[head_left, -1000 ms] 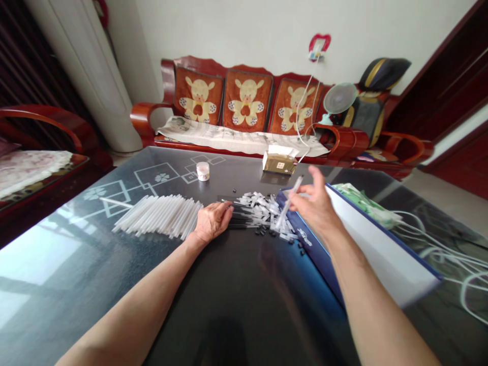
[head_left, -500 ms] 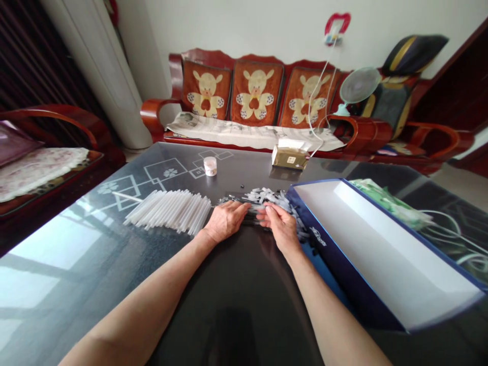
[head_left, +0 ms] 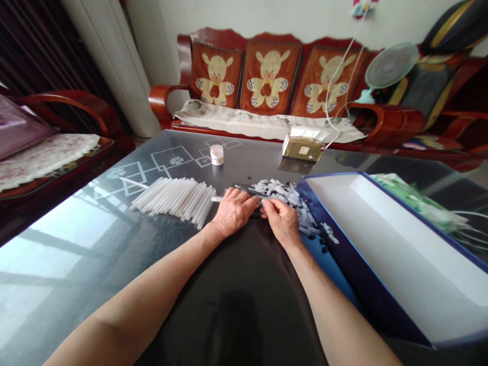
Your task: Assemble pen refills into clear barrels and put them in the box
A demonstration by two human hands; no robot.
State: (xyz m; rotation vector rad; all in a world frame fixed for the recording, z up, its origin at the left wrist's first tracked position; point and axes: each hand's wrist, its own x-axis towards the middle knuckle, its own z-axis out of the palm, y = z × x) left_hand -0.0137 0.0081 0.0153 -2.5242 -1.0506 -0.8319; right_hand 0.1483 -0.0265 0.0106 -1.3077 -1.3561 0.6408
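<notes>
My left hand [head_left: 237, 209] is closed over a white plastic tube [head_left: 216, 199], whose end sticks out to the left of the knuckles. Right beside it, the thumb and fingers of my right hand [head_left: 281, 218] pinch together at the tube's other side; what they hold is too small and covered to make out. Left of my hands lies a row of translucent white tubes [head_left: 173, 198]. Beyond and right of my right hand is a heap of short white plastic pieces [head_left: 280, 189] mixed with small black ones. Dark thin sticks [head_left: 246, 189] lie partly hidden behind my fingers.
A blue box [head_left: 381, 244] with a white inside stands at right, a green-and-white packet [head_left: 415, 201] behind it. Farther back on the dark table [head_left: 244, 284] are a small round tub [head_left: 217, 155] and a tissue pack [head_left: 303, 147]. One tiny black piece [head_left: 249, 176] lies apart.
My hands have come together, and the right fingers, apart before, are now pinched. A tube end now shows left of my left hand. The camera view has shifted slightly.
</notes>
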